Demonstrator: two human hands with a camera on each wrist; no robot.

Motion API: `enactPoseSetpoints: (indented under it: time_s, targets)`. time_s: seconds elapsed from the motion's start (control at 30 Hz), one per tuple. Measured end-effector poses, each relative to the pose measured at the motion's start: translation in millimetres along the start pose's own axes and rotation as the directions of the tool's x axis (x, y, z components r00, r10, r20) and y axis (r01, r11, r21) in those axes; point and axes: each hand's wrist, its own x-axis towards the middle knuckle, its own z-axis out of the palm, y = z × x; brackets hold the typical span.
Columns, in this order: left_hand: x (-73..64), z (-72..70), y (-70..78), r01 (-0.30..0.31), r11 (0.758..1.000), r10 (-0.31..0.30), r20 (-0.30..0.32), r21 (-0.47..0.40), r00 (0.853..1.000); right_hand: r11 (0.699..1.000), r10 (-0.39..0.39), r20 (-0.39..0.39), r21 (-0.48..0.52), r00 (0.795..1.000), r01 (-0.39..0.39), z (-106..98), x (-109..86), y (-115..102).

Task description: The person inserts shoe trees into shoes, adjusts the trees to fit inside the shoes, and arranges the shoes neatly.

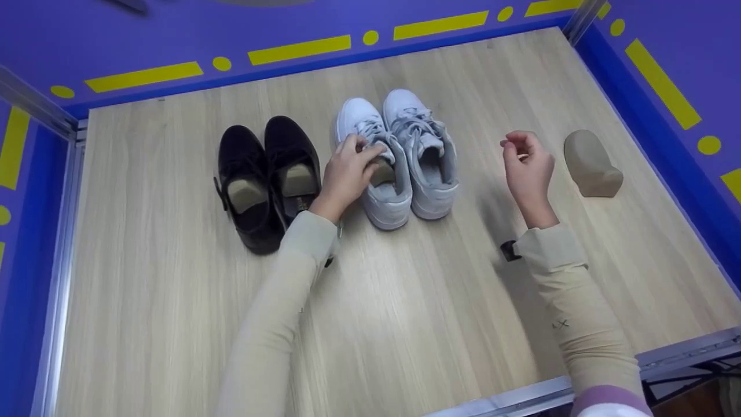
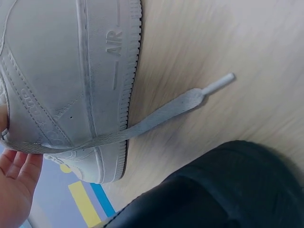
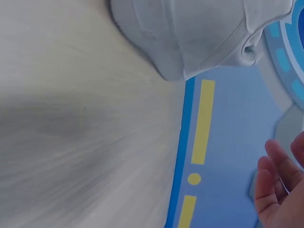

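Observation:
My left hand point(image 1: 345, 176) is at the opening of the left white sneaker point(image 1: 386, 209), with thumb and fingertips bent about its tongue and laces. A beige insert point(image 1: 382, 172) shows inside that sneaker. In the left wrist view, a loose grey lace point(image 2: 161, 114) hangs down past the shoe's side, near the fingers. Beside it stands the other white sneaker point(image 1: 435, 200), nothing seen inside it. My right hand point(image 1: 529, 171) hovers above the board, its fingers loosely curled around nothing. To its right lies a beige foot-shaped block point(image 1: 589, 156).
Two black shoes point(image 1: 238, 139) stand left of the sneakers, each with a beige insert point(image 1: 246, 194). The wood-grain tabletop point(image 1: 173, 324) carries everything. Blue-purple walls point(image 1: 312, 29) with yellow marks close off the back and sides. A metal rail point(image 1: 509, 402) edges the front.

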Motion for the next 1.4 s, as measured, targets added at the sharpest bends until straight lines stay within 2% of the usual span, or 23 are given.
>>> enactPoseSetpoints:
  time_s: [0.53, 0.87, 1.17, 1.4]
  targets:
    - [-0.6, 1.2, 0.0, 0.0, 1.0, 0.0, 0.017, 0.006, 1.0, 0.989, 0.073, -0.066, -0.124, 0.995, -0.081, -19.7, 9.3, 28.9]
    - [-2.2, 3.4, -0.2, -0.008, 1.0, 0.008, -0.035, -0.009, 0.999, 0.978, 0.098, -0.048, -0.18, 0.994, -0.105, -30.7, 11.0, 40.5]
    - [-2.5, 3.3, -0.4, -0.019, 1.0, 0.018, -0.049, -0.017, 0.999, 0.965, 0.12, -0.052, -0.228, 0.991, -0.128, -42.6, 15.0, 50.7]
    - [-1.2, 0.0, -0.2, 0.005, 1.0, -0.005, -0.003, -0.006, 1.0, 0.954, 0.157, -0.049, -0.253, 0.986, -0.164, -50.7, 18.8, 54.2]
